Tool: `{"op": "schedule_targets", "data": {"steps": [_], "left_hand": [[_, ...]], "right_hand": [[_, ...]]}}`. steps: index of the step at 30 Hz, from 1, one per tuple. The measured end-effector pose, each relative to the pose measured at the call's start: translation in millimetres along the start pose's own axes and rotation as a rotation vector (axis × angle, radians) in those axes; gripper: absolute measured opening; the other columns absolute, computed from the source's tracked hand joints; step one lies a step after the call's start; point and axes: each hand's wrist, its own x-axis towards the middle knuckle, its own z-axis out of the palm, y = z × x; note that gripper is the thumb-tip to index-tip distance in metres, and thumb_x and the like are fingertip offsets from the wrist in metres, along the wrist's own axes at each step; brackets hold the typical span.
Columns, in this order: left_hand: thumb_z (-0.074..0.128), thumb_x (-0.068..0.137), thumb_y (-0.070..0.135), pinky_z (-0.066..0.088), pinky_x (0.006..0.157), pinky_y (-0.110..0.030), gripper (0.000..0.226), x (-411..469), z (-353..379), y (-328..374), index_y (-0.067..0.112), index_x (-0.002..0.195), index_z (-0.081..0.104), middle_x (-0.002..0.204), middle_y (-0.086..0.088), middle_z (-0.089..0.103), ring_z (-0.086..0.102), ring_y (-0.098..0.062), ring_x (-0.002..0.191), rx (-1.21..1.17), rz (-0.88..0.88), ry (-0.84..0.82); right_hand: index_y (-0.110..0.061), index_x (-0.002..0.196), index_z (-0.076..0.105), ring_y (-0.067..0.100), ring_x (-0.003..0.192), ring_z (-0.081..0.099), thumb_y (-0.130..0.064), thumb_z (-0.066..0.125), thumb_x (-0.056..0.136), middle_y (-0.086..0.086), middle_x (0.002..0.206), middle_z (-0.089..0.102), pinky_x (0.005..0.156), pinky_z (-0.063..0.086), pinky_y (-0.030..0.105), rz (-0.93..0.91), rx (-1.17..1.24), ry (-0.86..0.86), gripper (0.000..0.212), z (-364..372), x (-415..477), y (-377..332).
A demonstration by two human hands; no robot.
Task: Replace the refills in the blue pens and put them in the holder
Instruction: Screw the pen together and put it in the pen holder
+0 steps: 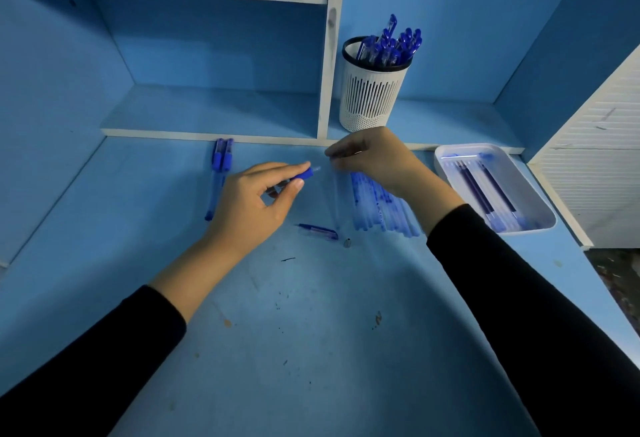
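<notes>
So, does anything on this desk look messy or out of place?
Yes. The white tray is smeared blue inside, like leaked ink. The refill pile looks blotchy too. A loose pen piece and a small tip lie stray on the desk.

Bare desk [311, 350] near; refills [381, 204], tray [540, 194] crowd right.

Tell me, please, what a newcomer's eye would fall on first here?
Two hands at mid-desk: the left hand grips a blue pen, the right hand seems to pinch a thin clear tube above a fan of refills. Behind them, a white pen holder packed with blue pens stands on the shelf ledge; a white tray of refills lies at right.
</notes>
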Motion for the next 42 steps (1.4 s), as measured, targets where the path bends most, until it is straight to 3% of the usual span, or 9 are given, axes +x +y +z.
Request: {"op": "schedule_targets", "data": {"steps": [3, 6, 10, 15, 21, 30, 34, 38, 42], "left_hand": [[0.068, 0.09, 0.005, 0.052, 0.08, -0.016, 0.024, 0, 0, -4, 0.007, 0.114, 0.071, 0.106, 0.006, 0.071, 0.068, -0.011, 0.089, -0.033, -0.039, 0.008], [0.068, 0.09, 0.007, 0.053, 0.079, -0.018, 0.024, 0, 0, -6, 0.008, 0.114, 0.072, 0.107, 0.007, 0.072, 0.068, -0.011, 0.089, -0.049, -0.059, 0.007], [0.069, 0.089, 0.005, 0.052, 0.08, -0.014, 0.024, 0, 1, -4, 0.008, 0.113, 0.072, 0.106, 0.009, 0.07, 0.068, -0.008, 0.09, -0.037, -0.054, -0.011], [0.069, 0.089, 0.004, 0.051, 0.08, -0.013, 0.025, 0, 1, -2, 0.008, 0.113, 0.072, 0.107, 0.007, 0.071, 0.067, -0.007, 0.09, -0.033, -0.069, -0.014], [0.07, 0.089, 0.006, 0.051, 0.078, -0.012, 0.025, -1, 1, -3, 0.011, 0.112, 0.073, 0.105, 0.008, 0.071, 0.067, -0.002, 0.089, -0.016, -0.099, -0.031], [0.07, 0.089, 0.01, 0.053, 0.084, -0.015, 0.025, -4, 3, 5, 0.011, 0.114, 0.073, 0.108, 0.009, 0.071, 0.068, -0.005, 0.091, -0.004, -0.027, -0.066], [0.07, 0.088, 0.008, 0.051, 0.085, -0.013, 0.025, 0, 12, 16, 0.009, 0.113, 0.072, 0.108, 0.013, 0.069, 0.068, -0.006, 0.088, -0.005, 0.061, -0.072], [0.068, 0.09, 0.011, 0.05, 0.088, -0.013, 0.024, 6, 24, 22, 0.008, 0.113, 0.072, 0.108, 0.006, 0.07, 0.067, -0.004, 0.09, -0.009, 0.114, -0.079], [0.066, 0.091, 0.013, 0.05, 0.09, -0.014, 0.024, 10, 30, 21, 0.007, 0.114, 0.071, 0.11, 0.004, 0.069, 0.067, -0.005, 0.094, -0.018, 0.128, -0.053]], "right_hand": [[-0.016, 0.095, 0.076, 0.003, 0.076, 0.063, -0.007, 0.072, 0.081, -0.002, 0.089, 0.073, 0.065, 0.046, 0.01, 0.005, -0.225, -0.015, 0.016, -1, 5, 1], [-0.016, 0.094, 0.077, 0.004, 0.076, 0.062, -0.009, 0.072, 0.082, -0.002, 0.09, 0.073, 0.061, 0.043, -0.001, -0.001, -0.307, -0.024, 0.015, -4, 7, 3], [-0.016, 0.094, 0.077, -0.001, 0.073, 0.059, -0.01, 0.074, 0.081, -0.004, 0.085, 0.07, 0.061, 0.041, -0.003, -0.033, -0.36, -0.035, 0.015, -7, 7, -1], [-0.013, 0.096, 0.077, 0.007, 0.079, 0.061, -0.011, 0.075, 0.08, 0.001, 0.091, 0.071, 0.063, 0.044, 0.005, -0.057, -0.42, -0.039, 0.017, 1, 9, -4], [-0.011, 0.101, 0.075, 0.015, 0.088, 0.064, -0.009, 0.071, 0.083, 0.004, 0.099, 0.07, 0.081, 0.05, 0.021, -0.036, -0.481, -0.009, 0.018, 9, 8, -7], [-0.012, 0.089, 0.075, 0.009, 0.075, 0.059, -0.012, 0.069, 0.085, -0.002, 0.082, 0.069, 0.06, 0.038, -0.002, -0.04, -0.362, 0.237, 0.008, -39, -42, 10], [-0.014, 0.094, 0.074, 0.01, 0.077, 0.059, -0.011, 0.065, 0.088, -0.003, 0.085, 0.068, 0.064, 0.037, 0.001, 0.004, -0.424, 0.381, 0.011, -75, -71, 31], [-0.018, 0.098, 0.075, 0.022, 0.09, 0.065, -0.012, 0.061, 0.087, 0.002, 0.097, 0.073, 0.071, 0.039, 0.02, 0.097, -0.606, 0.523, 0.019, -102, -81, 61], [-0.009, 0.1, 0.075, 0.032, 0.093, 0.065, -0.003, 0.062, 0.083, 0.013, 0.098, 0.073, 0.068, 0.031, 0.015, 0.145, -0.672, 0.559, 0.022, -117, -88, 79]]}}
